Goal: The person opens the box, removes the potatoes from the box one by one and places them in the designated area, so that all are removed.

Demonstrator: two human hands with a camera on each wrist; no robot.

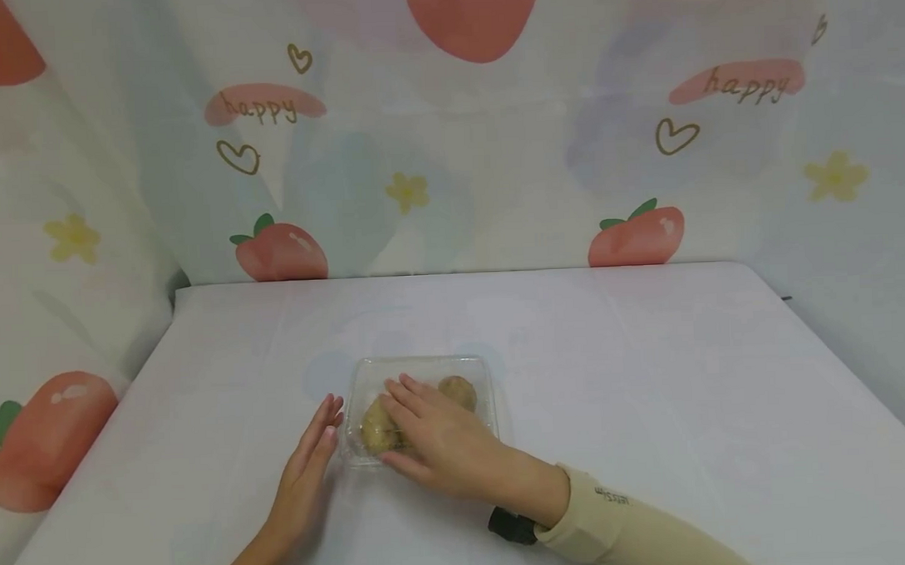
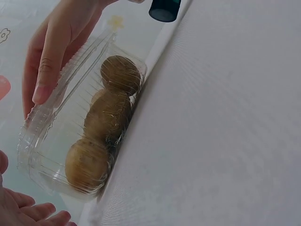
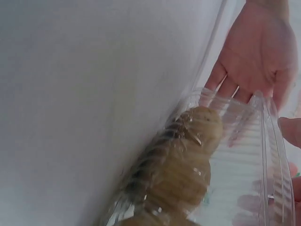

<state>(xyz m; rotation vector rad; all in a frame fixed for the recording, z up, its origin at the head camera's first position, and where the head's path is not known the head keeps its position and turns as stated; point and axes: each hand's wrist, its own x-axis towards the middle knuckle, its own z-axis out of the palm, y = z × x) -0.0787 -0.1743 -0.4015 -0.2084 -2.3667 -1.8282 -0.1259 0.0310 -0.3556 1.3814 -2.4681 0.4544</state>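
A clear plastic box [image 1: 491, 372] sits on the table with its lid down over several brown potatoes [image 1: 457, 391]. Across the top of the lid lies my right hand [image 1: 458, 448], fingers extended. Close to the box's left side, my left hand [image 1: 302, 479] stands on edge with straight fingers. The left wrist view shows the potatoes [image 2: 87, 165] in a row through the ribbed wall, with the right hand [image 2: 56, 52] over the lid. In the right wrist view the left hand's palm [image 3: 258, 52] faces the box end; some fingers show through the plastic.
A white cloth covers the table [image 1: 651, 392]. Behind it and at the sides hang printed curtains [image 1: 493, 148] with fruit, flowers and hearts. A dark wrist device [image 1: 512, 526] is below the right wrist, by a beige sleeve [image 1: 618, 518].
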